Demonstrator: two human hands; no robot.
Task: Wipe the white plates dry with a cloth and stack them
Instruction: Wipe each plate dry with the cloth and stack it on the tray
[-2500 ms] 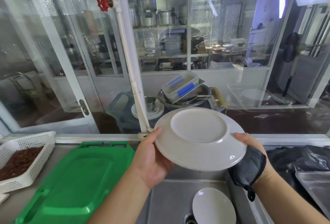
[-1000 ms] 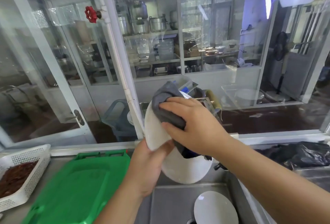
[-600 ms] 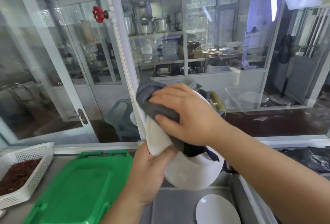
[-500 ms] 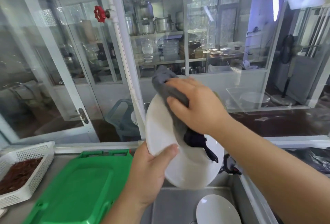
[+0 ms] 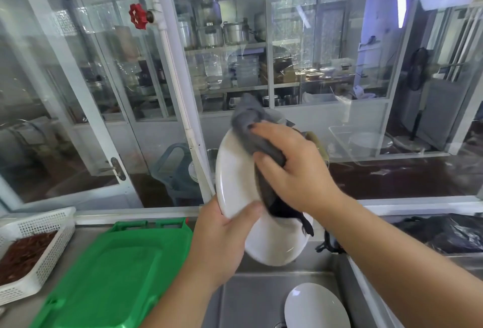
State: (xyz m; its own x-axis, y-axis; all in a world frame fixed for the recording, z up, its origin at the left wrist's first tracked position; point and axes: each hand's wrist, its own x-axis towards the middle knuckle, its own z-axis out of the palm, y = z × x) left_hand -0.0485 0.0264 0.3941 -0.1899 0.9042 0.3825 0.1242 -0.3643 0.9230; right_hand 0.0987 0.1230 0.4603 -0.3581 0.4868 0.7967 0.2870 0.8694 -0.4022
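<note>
A white plate [image 5: 236, 178] is held tilted on edge above the sink. My left hand [image 5: 222, 239] grips its lower left rim, thumb on the face. My right hand [image 5: 292, 168] holds a dark grey cloth [image 5: 248, 121] and presses it against the plate's face near the top; the cloth's end hangs below the palm. A second white plate [image 5: 316, 306] lies in the steel sink [image 5: 251, 299] below.
A green plastic tray [image 5: 112, 273] lies upside down on the counter to the left. A white basket [image 5: 39, 225] with reddish-brown contents stands at far left. A black bag [image 5: 444, 233] lies at the right. A glass partition with a white pipe [image 5: 177, 103] is behind.
The plate was turned from its underside facing me to on edge. My right hand brought the cloth onto its face and has rubbed it from the left rim up toward the top right.
</note>
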